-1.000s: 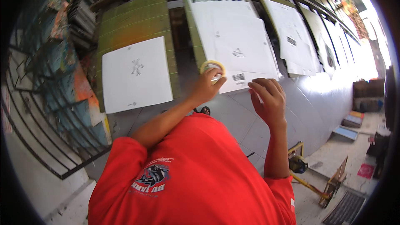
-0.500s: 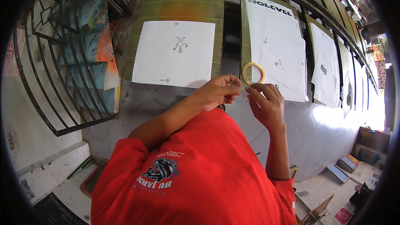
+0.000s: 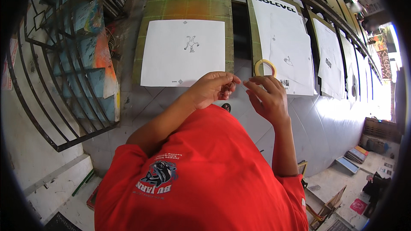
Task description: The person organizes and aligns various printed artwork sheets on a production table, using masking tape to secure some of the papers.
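Both hands meet in front of my chest, fingertips almost touching. My left hand (image 3: 215,89) is closed in a pinch with its fingers curled, just below the near right corner of a white paper sheet (image 3: 167,55). That sheet bears a small figure drawing and lies on a green gridded board (image 3: 188,0). My right hand (image 3: 271,99) has its thumb and bent fingers brought toward the left fingertips. Anything between the fingers is too small to make out. Just beyond the right hand, a yellowish tape roll (image 3: 257,68) rests at the near edge of the second board, partly over its papers.
More printed sheets (image 3: 291,55) cover the second board, and further boards with papers (image 3: 329,60) run off to the right. A black metal grille (image 3: 64,145) stands at the left beside paint-stained blue blocks (image 3: 96,75). Grey tiled floor (image 3: 317,141) shows below the boards.
The view has shifted slightly. Both hands have moved a little left, still close together at the fingertips. The right thumb and forefinger look slightly farther apart. Papers and tape roll appear unmoved on the boards.
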The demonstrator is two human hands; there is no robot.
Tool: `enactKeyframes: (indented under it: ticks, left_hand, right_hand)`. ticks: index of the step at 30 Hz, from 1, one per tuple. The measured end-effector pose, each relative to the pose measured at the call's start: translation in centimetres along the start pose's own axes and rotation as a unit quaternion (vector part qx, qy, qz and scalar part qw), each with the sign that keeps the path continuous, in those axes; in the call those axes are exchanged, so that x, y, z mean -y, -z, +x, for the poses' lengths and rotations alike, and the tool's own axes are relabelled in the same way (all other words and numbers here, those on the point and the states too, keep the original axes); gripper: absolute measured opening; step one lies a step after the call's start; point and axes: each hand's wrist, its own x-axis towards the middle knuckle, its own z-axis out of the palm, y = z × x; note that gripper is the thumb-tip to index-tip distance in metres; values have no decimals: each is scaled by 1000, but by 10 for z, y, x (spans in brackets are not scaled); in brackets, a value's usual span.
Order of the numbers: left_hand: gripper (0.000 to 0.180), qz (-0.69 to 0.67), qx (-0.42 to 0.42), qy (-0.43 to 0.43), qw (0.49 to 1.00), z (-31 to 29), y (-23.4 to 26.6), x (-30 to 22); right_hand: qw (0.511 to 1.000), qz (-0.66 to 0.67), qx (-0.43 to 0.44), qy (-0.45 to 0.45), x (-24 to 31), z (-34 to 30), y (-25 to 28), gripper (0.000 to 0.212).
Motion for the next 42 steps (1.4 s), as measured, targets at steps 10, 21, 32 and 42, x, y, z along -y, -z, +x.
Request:
enactKeyframes:
  ticks: [10, 21, 32, 42]
  left_hand:
    - [11, 265, -9, -57, 963, -11, -2, -13]
    - [11, 265, 23, -49, 963, -18, 8, -13]
    - [14, 358, 30, -55, 931, -28, 15, -22]
    - [19, 443, 1, -59, 895, -50, 20, -33]
  right_hand:
    - [998, -62, 15, -14, 28, 2, 9, 31]
    - [997, -74, 24, -15, 44, 2, 6, 33]
    - [996, -83, 33, -8, 52, 12, 6, 31]
    - [829, 436, -218, -275, 49, -15, -27, 74]
